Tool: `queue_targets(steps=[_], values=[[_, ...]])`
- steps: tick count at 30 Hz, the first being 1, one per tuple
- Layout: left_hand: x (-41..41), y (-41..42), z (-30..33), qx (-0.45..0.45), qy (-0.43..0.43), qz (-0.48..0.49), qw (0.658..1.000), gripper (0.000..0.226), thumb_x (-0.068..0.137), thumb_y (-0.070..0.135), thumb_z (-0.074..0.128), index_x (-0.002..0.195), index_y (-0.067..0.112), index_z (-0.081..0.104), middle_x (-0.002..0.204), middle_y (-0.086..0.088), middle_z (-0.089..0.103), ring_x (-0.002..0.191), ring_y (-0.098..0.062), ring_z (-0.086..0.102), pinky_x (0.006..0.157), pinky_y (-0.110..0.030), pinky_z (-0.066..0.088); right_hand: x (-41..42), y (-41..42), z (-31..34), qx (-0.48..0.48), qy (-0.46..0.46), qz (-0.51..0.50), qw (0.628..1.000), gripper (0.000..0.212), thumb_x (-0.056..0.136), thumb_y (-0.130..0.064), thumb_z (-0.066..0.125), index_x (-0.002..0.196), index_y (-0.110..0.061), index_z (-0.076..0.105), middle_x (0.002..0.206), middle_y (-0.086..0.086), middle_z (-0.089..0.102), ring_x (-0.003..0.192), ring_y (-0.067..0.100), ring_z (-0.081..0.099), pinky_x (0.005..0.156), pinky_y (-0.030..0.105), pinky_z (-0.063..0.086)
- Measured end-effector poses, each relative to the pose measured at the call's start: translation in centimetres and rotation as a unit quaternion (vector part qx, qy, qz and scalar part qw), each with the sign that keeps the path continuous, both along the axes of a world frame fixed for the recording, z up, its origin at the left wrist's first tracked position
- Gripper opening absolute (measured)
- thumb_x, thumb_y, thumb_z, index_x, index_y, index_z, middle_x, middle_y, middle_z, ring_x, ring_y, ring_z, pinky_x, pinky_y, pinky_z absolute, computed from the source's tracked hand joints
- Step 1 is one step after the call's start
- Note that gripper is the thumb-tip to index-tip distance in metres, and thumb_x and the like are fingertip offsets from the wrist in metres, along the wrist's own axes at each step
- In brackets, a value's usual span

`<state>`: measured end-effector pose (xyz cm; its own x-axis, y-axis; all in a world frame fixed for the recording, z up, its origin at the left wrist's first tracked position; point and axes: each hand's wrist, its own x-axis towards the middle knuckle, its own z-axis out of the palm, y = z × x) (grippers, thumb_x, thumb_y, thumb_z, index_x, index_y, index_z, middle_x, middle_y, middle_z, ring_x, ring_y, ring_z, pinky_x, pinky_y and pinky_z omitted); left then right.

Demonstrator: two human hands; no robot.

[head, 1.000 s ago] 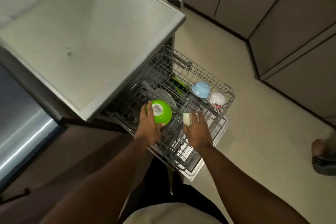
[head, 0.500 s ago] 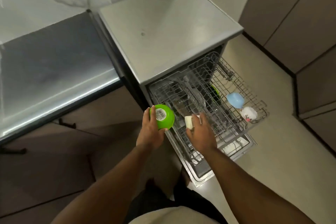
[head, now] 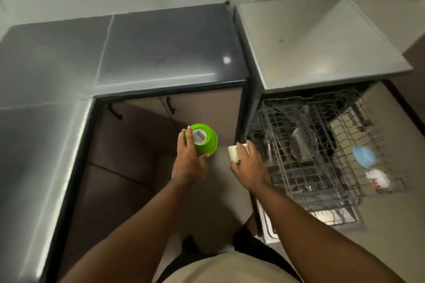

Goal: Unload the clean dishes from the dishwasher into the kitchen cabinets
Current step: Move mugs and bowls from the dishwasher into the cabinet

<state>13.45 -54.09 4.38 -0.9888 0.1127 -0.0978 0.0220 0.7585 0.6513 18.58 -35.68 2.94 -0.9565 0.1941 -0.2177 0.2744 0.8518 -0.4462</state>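
Note:
My left hand (head: 189,161) grips a green bowl (head: 205,143) held bottom up, a barcode sticker on its base. My right hand (head: 249,164) holds a small cream-white dish (head: 234,153) by its edge. Both hands hover over the floor in front of the lower cabinet doors (head: 202,108), left of the pulled-out dishwasher rack (head: 322,156). In the rack remain a blue cup (head: 363,156), a white patterned cup (head: 378,178) and a clear glass piece (head: 299,146).
A dark glossy countertop (head: 161,46) runs in an L along the back and the left. The dishwasher's grey top (head: 317,43) stands to the right of it. Black handles (head: 171,105) show on the closed cabinet doors under the counter.
My view has swung left from the dishwasher towards the counter corner. Both hands, still holding the green bowl and the white dish, have moved off the rack to the front of the cabinets.

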Motion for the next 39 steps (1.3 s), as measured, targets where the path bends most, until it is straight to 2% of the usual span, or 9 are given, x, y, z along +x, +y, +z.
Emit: queue_targets(steps=[2, 3, 8, 14, 20, 26, 30, 39], values=[[2.0, -5.5, 0.3, -0.005, 0.013, 0.052, 0.999, 0.103, 0.081, 0.019, 0.076, 0.156, 0.009, 0.006, 0.160, -0.019, 0.008, 0.150, -0.031, 0.011, 0.120, -0.040, 0.023, 0.4, -5.3, 0.6, -0.009, 0.010, 0.059, 0.998, 0.065, 0.088, -0.032, 0.062, 0.147, -0.018, 0.040, 0.156, 0.016, 0.027, 0.134, 0.037, 0.040, 0.105, 0.042, 0.040], [2.2, -5.5, 0.3, -0.001, 0.014, 0.052, 0.999, 0.103, 0.081, 0.019, 0.076, 0.156, 0.010, 0.006, 0.161, -0.018, 0.008, 0.150, -0.031, 0.011, 0.119, -0.042, 0.025, 0.4, -5.4, 0.4, -0.011, 0.008, 0.057, 0.998, 0.065, 0.088, -0.033, 0.062, 0.147, -0.019, 0.039, 0.157, 0.015, 0.026, 0.135, 0.036, 0.039, 0.105, 0.042, 0.040], [4.9, -13.1, 1.7, -0.007, 0.026, 0.137, 0.990, 0.104, 0.082, 0.022, 0.076, 0.157, 0.016, 0.004, 0.162, -0.012, 0.005, 0.150, -0.027, 0.011, 0.116, -0.042, 0.029, 0.3, -12.4, 2.2, -0.009, 0.033, 0.120, 0.992, 0.064, 0.090, -0.034, 0.059, 0.149, -0.021, 0.037, 0.157, 0.013, 0.024, 0.132, 0.034, 0.041, 0.104, 0.041, 0.041], [5.5, -18.4, 3.2, -0.009, 0.063, 0.188, 0.980, 0.102, 0.082, 0.020, 0.075, 0.157, 0.015, 0.006, 0.162, -0.012, 0.007, 0.150, -0.028, 0.012, 0.116, -0.045, 0.031, -1.6, -16.6, 4.1, -0.020, 0.066, 0.161, 0.985, 0.062, 0.092, -0.036, 0.057, 0.148, -0.022, 0.036, 0.157, 0.010, 0.023, 0.132, 0.032, 0.040, 0.101, 0.042, 0.044], [5.0, -22.0, 4.9, -0.008, 0.099, 0.259, 0.961, 0.102, 0.082, 0.022, 0.075, 0.157, 0.016, 0.005, 0.162, -0.012, 0.007, 0.150, -0.028, 0.013, 0.116, -0.041, 0.028, -4.9, -19.4, 6.2, -0.038, 0.105, 0.217, 0.970, 0.063, 0.092, -0.035, 0.059, 0.148, -0.018, 0.037, 0.156, 0.012, 0.025, 0.133, 0.034, 0.038, 0.106, 0.043, 0.042], [3.6, -24.9, 6.9, -0.009, 0.135, 0.278, 0.951, 0.103, 0.079, 0.018, 0.078, 0.157, 0.012, 0.010, 0.160, -0.015, 0.013, 0.148, -0.030, 0.016, 0.118, -0.043, 0.027, -7.9, -22.0, 8.7, -0.047, 0.146, 0.243, 0.958, 0.062, 0.091, -0.036, 0.060, 0.147, -0.024, 0.039, 0.155, 0.012, 0.026, 0.133, 0.031, 0.041, 0.103, 0.041, 0.044], [2.0, -27.3, 8.2, -0.020, 0.161, 0.276, 0.947, 0.104, 0.076, 0.021, 0.081, 0.156, 0.009, 0.015, 0.156, -0.018, 0.020, 0.145, -0.033, 0.023, 0.116, -0.046, 0.032, -9.8, -23.5, 10.4, -0.070, 0.177, 0.260, 0.947, 0.062, 0.087, -0.037, 0.064, 0.145, -0.026, 0.044, 0.143, 0.009, 0.037, 0.123, 0.028, 0.049, 0.093, 0.039, 0.051], [-3.4, -35.4, 16.1, -0.021, 0.243, 0.248, 0.938, 0.102, 0.079, 0.025, 0.079, 0.156, 0.008, 0.013, 0.156, -0.017, 0.019, 0.144, -0.034, 0.026, 0.114, -0.046, 0.034, -15.9, -31.1, 19.1, -0.089, 0.279, 0.274, 0.916, 0.063, 0.086, -0.036, 0.066, 0.145, -0.027, 0.043, 0.142, 0.005, 0.039, 0.120, 0.026, 0.051, 0.088, 0.041, 0.054]])
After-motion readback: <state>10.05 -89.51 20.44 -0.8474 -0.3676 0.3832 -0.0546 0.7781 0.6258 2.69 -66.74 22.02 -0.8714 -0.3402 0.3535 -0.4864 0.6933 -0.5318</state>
